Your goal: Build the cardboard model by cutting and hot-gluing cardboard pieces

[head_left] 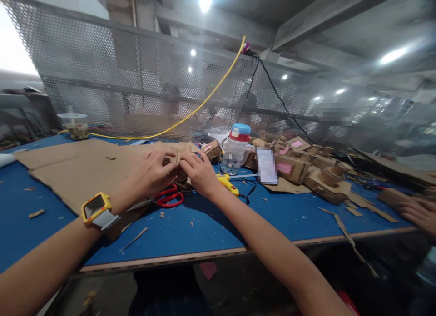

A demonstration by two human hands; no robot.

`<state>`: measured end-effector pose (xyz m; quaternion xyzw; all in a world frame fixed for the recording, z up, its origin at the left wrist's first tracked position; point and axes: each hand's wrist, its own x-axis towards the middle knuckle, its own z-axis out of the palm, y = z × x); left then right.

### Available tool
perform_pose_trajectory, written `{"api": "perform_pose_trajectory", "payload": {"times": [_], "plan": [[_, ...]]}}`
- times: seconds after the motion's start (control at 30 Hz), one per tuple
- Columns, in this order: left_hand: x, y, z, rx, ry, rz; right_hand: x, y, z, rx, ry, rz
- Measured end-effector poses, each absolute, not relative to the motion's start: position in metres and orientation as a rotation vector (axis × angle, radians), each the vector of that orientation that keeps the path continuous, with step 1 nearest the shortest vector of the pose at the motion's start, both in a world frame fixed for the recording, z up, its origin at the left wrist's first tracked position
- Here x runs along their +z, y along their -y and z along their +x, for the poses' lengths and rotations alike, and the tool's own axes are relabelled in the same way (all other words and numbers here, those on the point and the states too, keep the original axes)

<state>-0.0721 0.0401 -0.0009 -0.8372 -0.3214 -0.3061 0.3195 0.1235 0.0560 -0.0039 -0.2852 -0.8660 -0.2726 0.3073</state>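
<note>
Both hands meet at a small piece of folded cardboard [177, 149] above the blue table. My left hand [155, 170], with a yellow watch on its wrist, has its fingers closed on the left side of the piece. From the other side my right hand [199, 170] grips it with bent fingers; the fingertips partly cover it. Just below the hands lie red-handled scissors [170, 197], their blades running under my left wrist. A yellow glue gun [227, 184] rests right of my right hand. Under my left forearm spreads a large flat cardboard sheet [85, 164].
A clear bottle with a blue lid [235, 152] stands behind the glue gun. To the right are a blurred white card [267, 166] and several cardboard constructions [327, 184]. A plastic cup [76, 125] stands far left. Another person's hand [420, 211] is at the right edge.
</note>
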Motion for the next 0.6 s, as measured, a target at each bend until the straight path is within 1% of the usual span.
{"api": "perform_pose_trajectory", "payload": {"times": [0.23, 0.4, 0.6], "plan": [[0.005, -0.035, -0.071, -0.921, 0.963, -2.281, -0.001, -0.054, 0.124, -0.719, 2.311, -0.722], [-0.001, -0.044, -0.076, -0.893, 1.104, -2.266, -0.001, -0.054, 0.125, -0.719, 2.321, -0.712], [-0.007, -0.053, -0.081, -0.94, 1.176, -2.384, -0.002, -0.058, 0.127, -0.698, 2.325, -0.78]]}}
